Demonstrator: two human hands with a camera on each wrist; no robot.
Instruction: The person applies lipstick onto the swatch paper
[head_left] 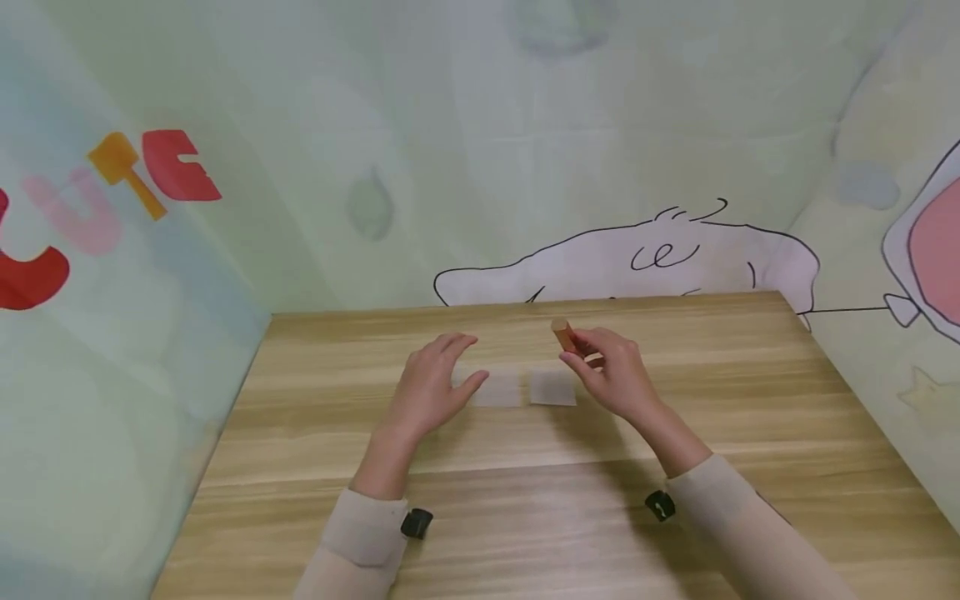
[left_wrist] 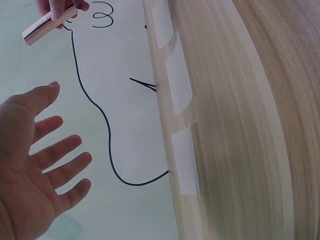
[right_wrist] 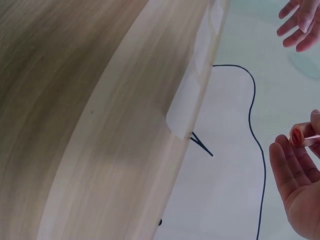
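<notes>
My right hand [head_left: 611,371] pinches a copper-coloured lipstick tube [head_left: 564,335] between thumb and fingers, raised above the table. In the left wrist view the lipstick tube [left_wrist: 42,29] is shiny with a seam around it; in the right wrist view its end [right_wrist: 297,136] carries a red round label. My left hand [head_left: 429,385] hovers with fingers spread and nothing in it, left of the tube. Beneath and between the hands lie thin white sheets: one [head_left: 552,388] on the right, another [head_left: 497,390] beside it. The left wrist view shows a third white sheet [left_wrist: 185,160].
The wood-grain table [head_left: 510,517] ends at the back against a pale green backdrop [head_left: 300,167] with printed drawings. A black wrist device [head_left: 417,523] sits at the left cuff and another [head_left: 660,505] at the right cuff.
</notes>
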